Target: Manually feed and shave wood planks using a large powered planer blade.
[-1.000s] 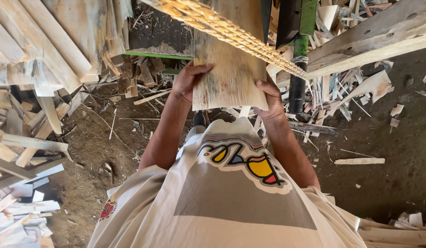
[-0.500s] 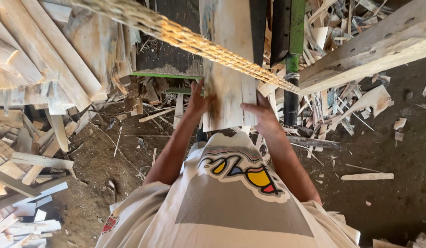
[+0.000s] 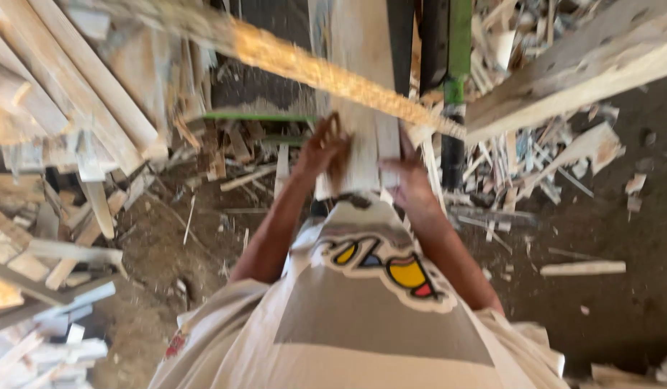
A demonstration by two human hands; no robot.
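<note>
Both hands have slid closer together on the board (image 3: 362,86) since a second ago. Left hand (image 3: 325,153) and right hand (image 3: 409,180) clasp its near end, pushing it lengthwise beside the green machine (image 3: 459,50). Next comes steady forward pressure, by my judgement.

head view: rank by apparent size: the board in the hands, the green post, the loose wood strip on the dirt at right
1. Pale wooden board gripped by left hand and right hand: largest.
2. Green post: narrower; its lower part looks dark.
3. Loose wood strip: smallest.
The board is nearer the camera, so its lead is partly perspective.
</note>
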